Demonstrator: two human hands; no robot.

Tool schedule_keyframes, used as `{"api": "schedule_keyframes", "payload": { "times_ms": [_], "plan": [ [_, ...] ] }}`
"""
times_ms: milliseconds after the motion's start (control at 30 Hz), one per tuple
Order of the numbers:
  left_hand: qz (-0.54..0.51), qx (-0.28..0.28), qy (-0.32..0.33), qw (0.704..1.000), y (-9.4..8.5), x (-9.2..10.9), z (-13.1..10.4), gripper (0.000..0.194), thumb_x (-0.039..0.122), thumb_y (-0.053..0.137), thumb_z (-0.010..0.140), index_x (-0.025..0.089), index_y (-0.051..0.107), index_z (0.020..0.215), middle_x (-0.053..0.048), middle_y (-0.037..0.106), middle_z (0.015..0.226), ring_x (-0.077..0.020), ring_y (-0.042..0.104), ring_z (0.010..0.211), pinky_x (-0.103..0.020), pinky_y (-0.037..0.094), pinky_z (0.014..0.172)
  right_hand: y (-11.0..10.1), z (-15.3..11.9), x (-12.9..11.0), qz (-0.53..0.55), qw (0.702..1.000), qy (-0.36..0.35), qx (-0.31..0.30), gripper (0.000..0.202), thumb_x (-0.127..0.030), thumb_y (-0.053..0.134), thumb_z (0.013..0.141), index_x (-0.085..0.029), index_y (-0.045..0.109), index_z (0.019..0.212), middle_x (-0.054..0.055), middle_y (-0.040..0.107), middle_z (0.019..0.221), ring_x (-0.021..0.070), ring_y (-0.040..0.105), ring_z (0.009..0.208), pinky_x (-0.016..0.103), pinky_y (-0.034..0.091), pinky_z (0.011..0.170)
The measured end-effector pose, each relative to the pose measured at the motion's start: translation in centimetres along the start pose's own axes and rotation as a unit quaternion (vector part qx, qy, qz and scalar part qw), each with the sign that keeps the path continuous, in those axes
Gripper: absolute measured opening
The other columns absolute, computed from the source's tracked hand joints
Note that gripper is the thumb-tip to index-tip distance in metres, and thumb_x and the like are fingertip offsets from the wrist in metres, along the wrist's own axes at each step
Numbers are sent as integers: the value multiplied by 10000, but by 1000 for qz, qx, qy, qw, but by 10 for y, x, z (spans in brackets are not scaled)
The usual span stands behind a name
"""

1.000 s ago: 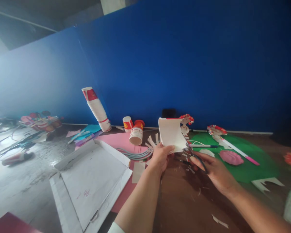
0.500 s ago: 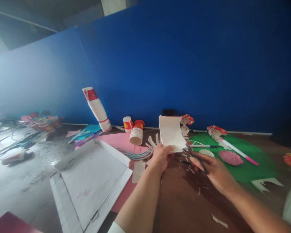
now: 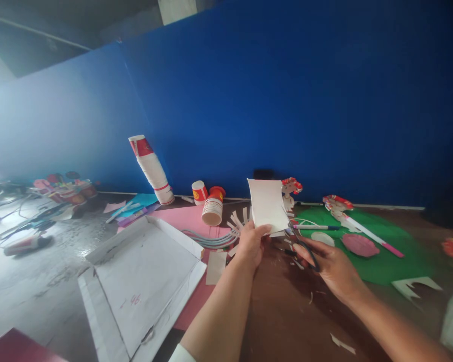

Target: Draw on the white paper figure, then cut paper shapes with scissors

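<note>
Upright above the brown table is a piece of white paper point(image 3: 268, 203), pinched at its lower left by my left hand point(image 3: 253, 244). My right hand point(image 3: 326, 261) is closed around the dark handles of a pair of scissors point(image 3: 307, 252). The scissor blades meet the paper's lower right edge; how far they part is hard to see. White fringed paper strips point(image 3: 238, 221) fan out just behind my left hand. A cut-out figure with a red and white top point(image 3: 291, 187) stands partly hidden behind the paper.
A white box lid point(image 3: 143, 281) lies left of my arms, near grey cables point(image 3: 211, 240). Paper cups point(image 3: 212, 208) and a leaning cup stack point(image 3: 153, 171) stand by the blue partition point(image 3: 287, 100). Green paper point(image 3: 392, 241) at right carries a pink-capped marker point(image 3: 373, 236) and a pink scalloped piece point(image 3: 360, 245).
The paper has flattened slightly, its top edge curling less. My right hand and the scissors have shifted a little to the left.
</note>
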State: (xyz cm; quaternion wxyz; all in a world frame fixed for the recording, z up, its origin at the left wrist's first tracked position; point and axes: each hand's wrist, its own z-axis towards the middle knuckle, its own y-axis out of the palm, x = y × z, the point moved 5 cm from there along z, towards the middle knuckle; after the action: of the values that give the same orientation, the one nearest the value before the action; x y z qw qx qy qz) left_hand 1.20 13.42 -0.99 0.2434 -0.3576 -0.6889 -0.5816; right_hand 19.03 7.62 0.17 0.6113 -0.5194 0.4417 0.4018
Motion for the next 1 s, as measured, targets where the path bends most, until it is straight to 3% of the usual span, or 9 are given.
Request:
{"api": "schedule_keyframes", "payload": {
  "times_ms": [133,233,367,567,733,933,1000],
  "plan": [
    [-86,38,-46,995,5,-6,-5,235,101,861,739,150,634,776,5,596,678,-76,520,572,-170,421,518,-3,3,9,-22,1000,3,8,609,-682,792,722,-261,879,1153,3,754,669,225,680,638,311,537,607],
    [-164,42,-78,983,15,-15,-13,235,197,849,857,137,643,760,7,549,623,-61,492,544,-148,423,512,-5,4,13,-31,999,7,21,619,-667,793,743,-274,856,1217,26,835,803,293,771,805,348,597,719],
    [-161,14,-125,979,30,-31,-21,276,309,851,873,92,698,800,-55,643,722,-71,547,568,-155,458,522,-1,2,8,-10,1000,7,29,589,-647,791,710,-251,882,1136,77,872,986,383,782,1032,409,619,830],
    [-125,26,-27,991,23,-31,-15,386,329,966,688,148,643,798,37,542,622,-76,500,525,-184,449,515,13,-5,-2,-26,999,-21,-21,501,-664,754,747,-277,898,1031,68,855,880,345,785,940,388,618,799],
    [-77,57,31,995,12,-25,-9,418,217,934,605,150,693,940,2,677,768,-83,543,578,-197,445,541,15,-6,1,-48,998,-35,-29,567,-710,736,732,-279,898,1063,50,829,767,309,766,761,391,621,706],
    [19,42,55,997,8,-20,-5,390,291,910,616,146,731,931,-48,731,826,-140,603,640,-254,481,588,17,-6,0,7,999,-24,-41,543,-666,781,746,-273,891,1103,79,868,1078,361,788,981,388,632,754],
    [38,36,57,997,8,-19,-5,363,306,902,620,145,737,901,-46,721,805,-138,588,628,-255,467,576,17,-6,3,17,999,-11,-43,566,-670,785,741,-266,886,1124,85,868,1067,365,789,980,380,630,729]
  ]
}}
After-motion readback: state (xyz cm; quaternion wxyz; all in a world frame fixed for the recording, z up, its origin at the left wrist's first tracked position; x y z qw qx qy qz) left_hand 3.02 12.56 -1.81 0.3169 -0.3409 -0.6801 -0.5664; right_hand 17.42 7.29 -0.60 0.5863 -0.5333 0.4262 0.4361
